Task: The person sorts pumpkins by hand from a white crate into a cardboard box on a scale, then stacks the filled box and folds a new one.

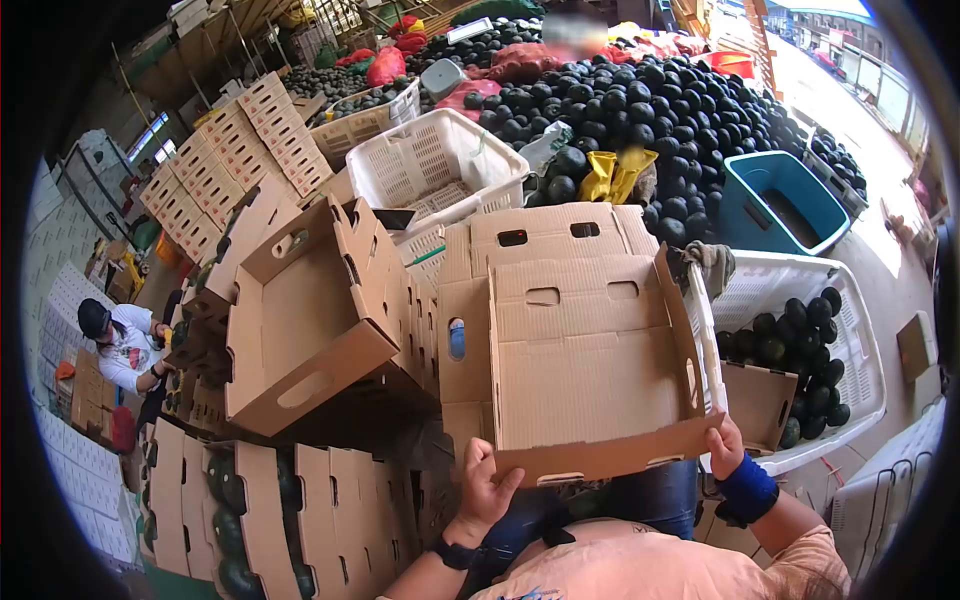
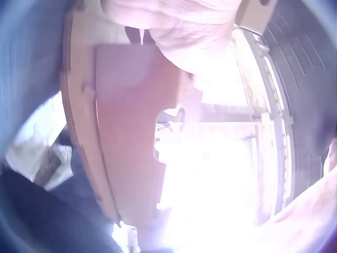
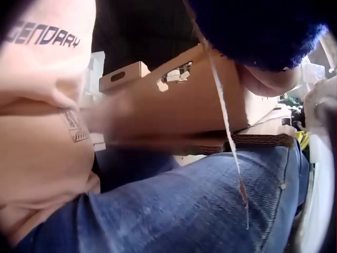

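A half-folded cardboard box (image 1: 590, 370) lies in front of me, its front wall (image 1: 610, 452) and right wall (image 1: 682, 330) standing up. Its far end, with two slots, is laid back. My left hand (image 1: 485, 492) grips the near left corner, thumb against the front wall. At the near right corner my right hand (image 1: 726, 448) pinches the cardboard with curled fingers. In the right wrist view the box wall (image 3: 195, 100) stands over my jeans, and the blue wristband (image 3: 253, 31) covers much of the hand. Glare washes out part of the left wrist view.
Flat cardboard blanks (image 1: 465, 300) lie beneath the box. A folded empty box (image 1: 300, 310) sits on a stack to the left. Filled boxes of dark green melons (image 1: 230, 530) stand front left. A white crate (image 1: 840, 300) holds melons at right. Another person (image 1: 130, 345) works far left.
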### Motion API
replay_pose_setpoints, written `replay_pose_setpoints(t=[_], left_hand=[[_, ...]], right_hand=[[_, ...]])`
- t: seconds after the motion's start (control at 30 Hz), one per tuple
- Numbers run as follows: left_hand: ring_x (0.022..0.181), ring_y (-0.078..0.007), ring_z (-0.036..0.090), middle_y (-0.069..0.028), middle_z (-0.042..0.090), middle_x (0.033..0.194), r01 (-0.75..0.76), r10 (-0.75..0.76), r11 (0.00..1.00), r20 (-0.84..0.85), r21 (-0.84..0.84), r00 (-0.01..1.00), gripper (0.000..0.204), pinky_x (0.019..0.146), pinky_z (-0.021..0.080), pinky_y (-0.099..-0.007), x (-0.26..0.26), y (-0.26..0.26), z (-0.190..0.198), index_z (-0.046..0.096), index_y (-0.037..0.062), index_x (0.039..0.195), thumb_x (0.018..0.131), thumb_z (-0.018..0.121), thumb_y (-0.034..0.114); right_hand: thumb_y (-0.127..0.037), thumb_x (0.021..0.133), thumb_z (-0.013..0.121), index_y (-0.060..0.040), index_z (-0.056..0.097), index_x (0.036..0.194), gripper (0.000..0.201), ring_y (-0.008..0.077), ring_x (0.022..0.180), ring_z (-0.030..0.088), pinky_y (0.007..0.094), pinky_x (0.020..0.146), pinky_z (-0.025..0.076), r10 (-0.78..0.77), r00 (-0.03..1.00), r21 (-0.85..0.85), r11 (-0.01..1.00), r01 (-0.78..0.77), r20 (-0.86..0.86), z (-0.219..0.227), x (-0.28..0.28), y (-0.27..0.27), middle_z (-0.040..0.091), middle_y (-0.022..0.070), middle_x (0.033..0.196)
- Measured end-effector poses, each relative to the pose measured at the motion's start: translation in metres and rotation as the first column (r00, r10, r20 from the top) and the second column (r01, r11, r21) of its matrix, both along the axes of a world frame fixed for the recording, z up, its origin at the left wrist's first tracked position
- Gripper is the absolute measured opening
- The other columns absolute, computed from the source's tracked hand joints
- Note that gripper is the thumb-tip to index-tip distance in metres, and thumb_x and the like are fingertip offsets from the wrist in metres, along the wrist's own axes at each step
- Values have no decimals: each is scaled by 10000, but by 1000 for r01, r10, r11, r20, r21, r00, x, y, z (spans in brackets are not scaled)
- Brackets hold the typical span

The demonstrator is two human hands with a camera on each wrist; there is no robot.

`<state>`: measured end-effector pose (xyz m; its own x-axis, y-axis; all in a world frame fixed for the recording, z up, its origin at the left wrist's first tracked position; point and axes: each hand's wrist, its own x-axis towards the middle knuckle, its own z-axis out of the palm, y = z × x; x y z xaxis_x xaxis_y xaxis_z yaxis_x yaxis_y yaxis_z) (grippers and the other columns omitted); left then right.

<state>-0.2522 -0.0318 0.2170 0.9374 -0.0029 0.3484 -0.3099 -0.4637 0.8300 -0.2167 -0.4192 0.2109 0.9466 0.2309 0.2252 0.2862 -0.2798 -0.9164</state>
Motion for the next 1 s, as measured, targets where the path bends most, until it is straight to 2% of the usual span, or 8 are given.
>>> replay_pose_setpoints(t=[0.17,0.23,0.47,0.63,0.7,0.83,0.87,1.0], left_hand=[[1025,-291,449,-115,483,1084,-393,312,856,270,335,911,363,930,359,-373,12,-40,21,581,20,1058,779,681,230],[1082,-277,477,-100,537,1130,-214,60,755,261,619,964,447,965,356,-414,9,-43,34,583,75,1125,734,699,258],[1095,-248,520,-80,584,1117,545,-32,600,-663,586,748,475,936,407,-360,29,-69,63,584,123,1137,731,693,346],[1251,-316,394,-168,368,1378,-79,41,986,247,147,968,812,1007,355,-383,28,-16,80,277,151,1416,765,660,450],[1234,-316,399,-168,293,1411,-143,8,683,-188,-717,982,879,1023,333,-391,34,-1,91,136,124,1451,772,640,363],[1208,-236,427,-142,475,1267,-100,-426,569,-398,-816,812,641,1026,336,-349,37,44,61,483,-8,1269,654,512,172],[1176,-222,448,-134,495,1235,-74,-461,549,-375,-833,804,592,1031,325,-338,37,42,55,524,-19,1218,664,509,191],[1055,-155,496,-82,540,1113,61,-459,670,-348,-740,817,398,1017,315,-298,43,38,46,631,-8,997,762,518,293]], right_hand=[[-149,766,657,-81,550,1167,420,191,875,501,315,791,420,-349,910,-266,876,402,224,44,4,49,502,87,1018],[-157,718,699,-118,529,1202,514,219,932,523,340,818,425,132,803,-675,630,384,581,67,4,52,511,88,1048],[-181,744,653,-181,603,1071,330,231,853,599,365,689,507,361,918,-898,329,-293,-167,55,23,74,579,40,869],[-118,828,525,-232,567,1187,379,214,846,604,312,680,517,541,841,-876,404,-263,-3,79,4,69,595,39,902],[-99,822,541,-227,548,1224,422,231,884,603,322,731,517,666,734,-801,366,-473,-130,87,-13,64,603,42,950],[-191,811,691,-115,497,1279,512,229,1070,553,353,883,455,705,706,-19,707,-707,-66,127,30,26,560,121,1199],[-265,792,711,-150,365,1375,687,241,1175,474,392,920,434,246,968,-115,964,-238,54,124,42,22,403,131,1365],[-208,816,503,-148,200,1427,685,222,1283,321,383,1061,282,419,789,444,871,-210,-449,65,77,14,380,138,1342]])
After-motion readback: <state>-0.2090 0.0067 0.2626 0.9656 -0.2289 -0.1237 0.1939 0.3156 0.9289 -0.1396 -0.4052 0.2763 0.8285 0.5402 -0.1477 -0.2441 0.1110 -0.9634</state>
